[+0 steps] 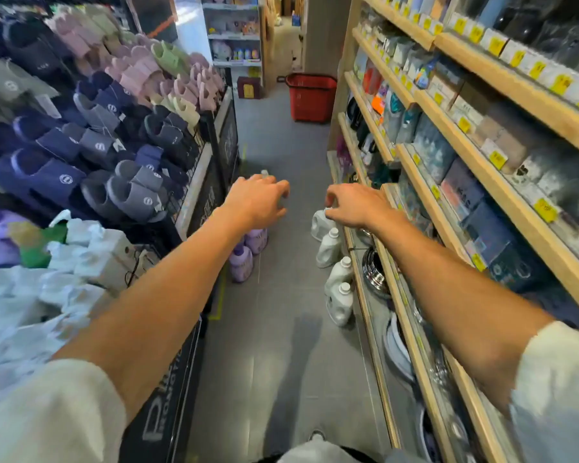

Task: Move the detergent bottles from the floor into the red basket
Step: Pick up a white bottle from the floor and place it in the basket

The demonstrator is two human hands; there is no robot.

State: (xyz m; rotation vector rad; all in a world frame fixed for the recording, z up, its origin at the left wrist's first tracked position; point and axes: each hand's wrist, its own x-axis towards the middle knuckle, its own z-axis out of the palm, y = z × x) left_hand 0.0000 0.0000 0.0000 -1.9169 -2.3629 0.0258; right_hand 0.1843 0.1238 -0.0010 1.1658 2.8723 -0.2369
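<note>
Both arms reach forward down a shop aisle, in pale sleeves pushed up past the forearms. The left hand (pixel 258 202) hangs palm-down with its fingers loosely curled and holds nothing. It hovers over a cluster of purple detergent bottles (pixel 248 250) standing upright on the grey floor (pixel 281 345) at about 11 o'clock, tight against the base of the slipper rack (pixel 91 135). The right hand (pixel 355 205) is also palm-down, its fingers bent downward with nothing visibly in them. Its fingertips overlap the top of the farthest of the white detergent bottles (pixel 330 247), and whether they touch it cannot be told. These white bottles stand in a row at about 1 o'clock, along the foot of the wooden shelves (pixel 425 105) on the right. The red basket (pixel 311 95) sits on the floor at 12 o'clock, far up the aisle and well apart from both groups of bottles. Bagged white goods (pixel 81 259) pile up at 9 o'clock.
</note>
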